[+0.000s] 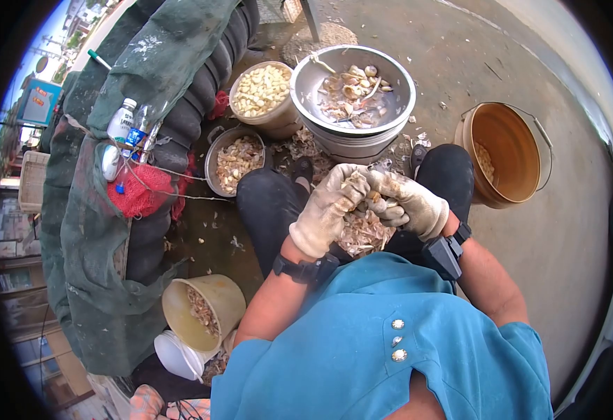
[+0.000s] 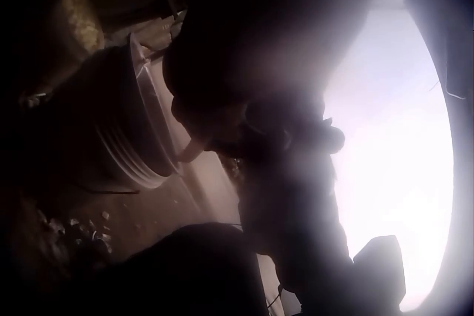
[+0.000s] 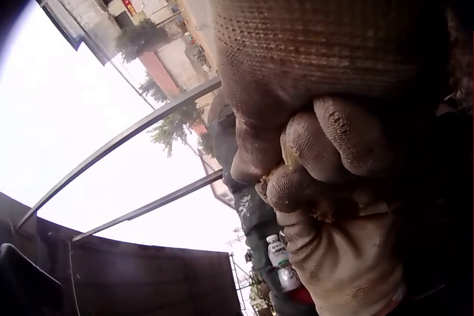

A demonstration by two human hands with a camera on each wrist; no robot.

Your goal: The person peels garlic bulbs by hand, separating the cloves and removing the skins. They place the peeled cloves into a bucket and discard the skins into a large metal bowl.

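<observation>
Both hands wear soiled pale work gloves and meet over the lap in the head view. My left hand (image 1: pixel 329 208) and right hand (image 1: pixel 417 201) pinch a piece of garlic (image 1: pixel 374 197) between curled fingers and thumbs. Most of it is hidden by the gloves. A small pale bit of garlic (image 3: pixel 289 156) shows between the fingers in the right wrist view. The left wrist view is dark, with the hands in silhouette. Under the hands lies a heap of garlic skins (image 1: pixel 362 234). Ahead stands a metal basin (image 1: pixel 305 91) with garlic and loose skins in it.
A tub of pale cloves (image 1: pixel 261 91) and a pot of garlic pieces (image 1: pixel 238 164) stand ahead on the left. At right is a brown bucket (image 1: pixel 509 154) with its handle up. A tilted bucket (image 1: pixel 229 301) lies at lower left, beside a netting-covered tyre stack (image 1: pixel 89 259) with bottles (image 1: pixel 122 120).
</observation>
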